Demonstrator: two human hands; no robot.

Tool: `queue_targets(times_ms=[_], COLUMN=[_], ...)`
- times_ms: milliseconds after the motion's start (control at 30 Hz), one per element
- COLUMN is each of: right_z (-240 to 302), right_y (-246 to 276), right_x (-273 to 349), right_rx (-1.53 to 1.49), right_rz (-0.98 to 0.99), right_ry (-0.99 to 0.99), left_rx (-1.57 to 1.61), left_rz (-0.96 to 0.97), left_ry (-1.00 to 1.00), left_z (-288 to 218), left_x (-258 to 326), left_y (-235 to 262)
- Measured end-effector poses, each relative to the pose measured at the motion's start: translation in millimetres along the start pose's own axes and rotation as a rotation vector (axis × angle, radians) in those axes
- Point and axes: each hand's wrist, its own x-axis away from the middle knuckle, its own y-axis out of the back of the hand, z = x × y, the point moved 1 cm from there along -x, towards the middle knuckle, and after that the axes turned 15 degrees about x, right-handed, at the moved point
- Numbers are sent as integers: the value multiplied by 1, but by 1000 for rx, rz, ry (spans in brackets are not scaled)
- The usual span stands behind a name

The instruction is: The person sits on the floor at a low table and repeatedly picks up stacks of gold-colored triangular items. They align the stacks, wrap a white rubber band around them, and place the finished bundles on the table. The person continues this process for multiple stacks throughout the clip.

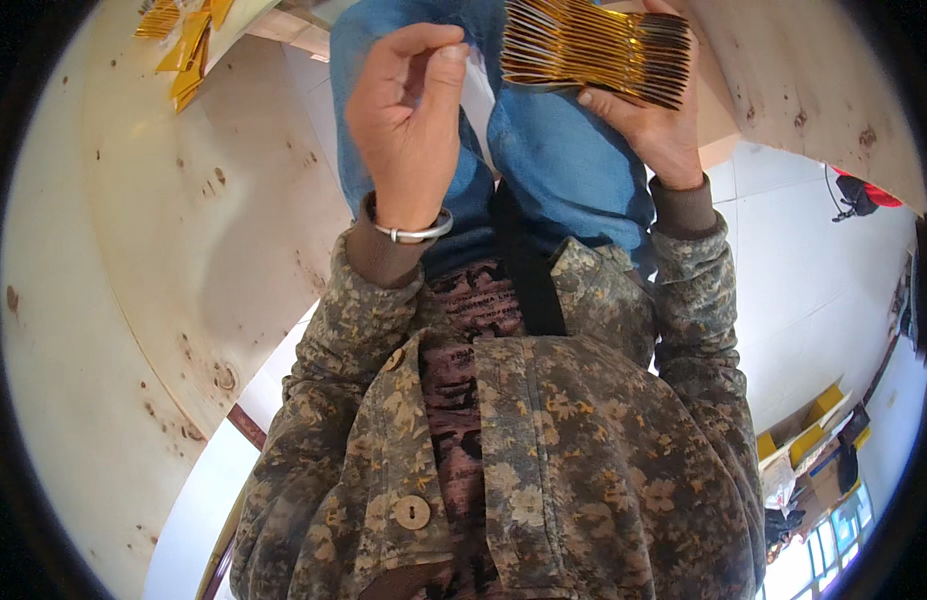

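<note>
My right hand (659,135) is closed around a bundle of thin shiny gold pieces (594,48) at the top of the view. They lie side by side in a ridged stack, narrower in the middle than at the ends; I cannot tell their exact kind. My left hand (409,115), with a silver bangle on its wrist, is raised over my left thigh. Its thumb and index finger are pinched together on what looks like thin clear plastic film (476,105), hard to see against the jeans. The two hands are apart.
A pale wooden table with knots (134,220) curves along the left. On its far end lie several gold-yellow flat pieces (189,55), some with clear plastic. Another wooden surface (804,80) is at the upper right. Shelving with yellow items (809,430) stands at the lower right.
</note>
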Motion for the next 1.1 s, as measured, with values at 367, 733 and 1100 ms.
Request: queue_targets(times_ms=[367,733,1100], right_z=[-7,-7,5], right_y=[-3,5,2], right_x=[5,-3,4], right_rx=[-313,-43,-347], right_rz=[18,17,85], right_ry=[-172,-66,-74], left_rx=[21,-152,133], left_rz=[585,681,555], left_ry=[177,214,299], left_z=[25,20,20], left_x=[-30,-47,-26], left_y=[4,-7,-2])
